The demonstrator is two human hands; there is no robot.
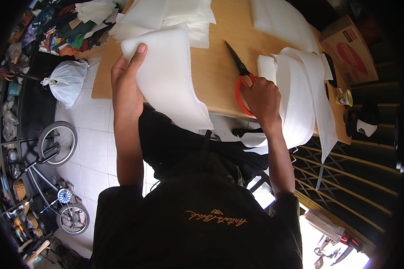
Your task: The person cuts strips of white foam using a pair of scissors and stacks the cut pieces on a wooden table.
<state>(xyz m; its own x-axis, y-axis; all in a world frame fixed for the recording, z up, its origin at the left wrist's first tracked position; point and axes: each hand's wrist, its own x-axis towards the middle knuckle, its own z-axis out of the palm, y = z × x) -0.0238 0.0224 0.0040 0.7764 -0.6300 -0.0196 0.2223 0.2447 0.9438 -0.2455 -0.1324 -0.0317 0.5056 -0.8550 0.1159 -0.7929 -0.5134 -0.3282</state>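
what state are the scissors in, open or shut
The scissors look shut: their dark blades lie together, tapering to one point, with the right hand on the orange handles.

A single fisheye view looks steeply down from the wearer's head, close over the black shirt [188, 246] at six o'clock, with the desk [211, 74] at twelve. The left hand [128, 76] sits near ten, the right hand [263, 98] near two; the wide sweep reaches a bicycle [64, 196] toward eight.
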